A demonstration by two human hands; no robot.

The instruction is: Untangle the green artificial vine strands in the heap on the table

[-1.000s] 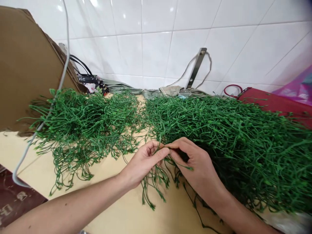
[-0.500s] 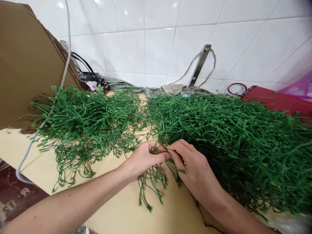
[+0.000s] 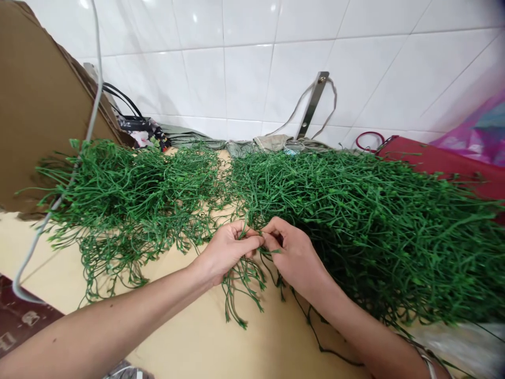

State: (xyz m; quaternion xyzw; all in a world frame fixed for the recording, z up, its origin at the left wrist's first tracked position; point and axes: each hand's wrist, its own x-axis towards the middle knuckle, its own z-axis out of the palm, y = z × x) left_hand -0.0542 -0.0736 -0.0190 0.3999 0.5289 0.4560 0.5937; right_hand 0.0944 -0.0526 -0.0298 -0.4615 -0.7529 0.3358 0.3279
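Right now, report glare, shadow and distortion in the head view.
Head view: small bright glints on the wall tiles; deep shadow under the right-hand green stems, hiding detail; tile lines fan outward toward the right, suggesting wide-angle stretch; the upper right corner darkens.

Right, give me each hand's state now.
Left hand: closed, pinching green stems.
Right hand: closed, fingertips pinching a stem against the left's.

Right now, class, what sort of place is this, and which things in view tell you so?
Probably a small workroom, perhaps in a home: a pale worktable heaped with green artificial-looking stems, a plain white tiled wall behind it, and a large cardboard box at the left.
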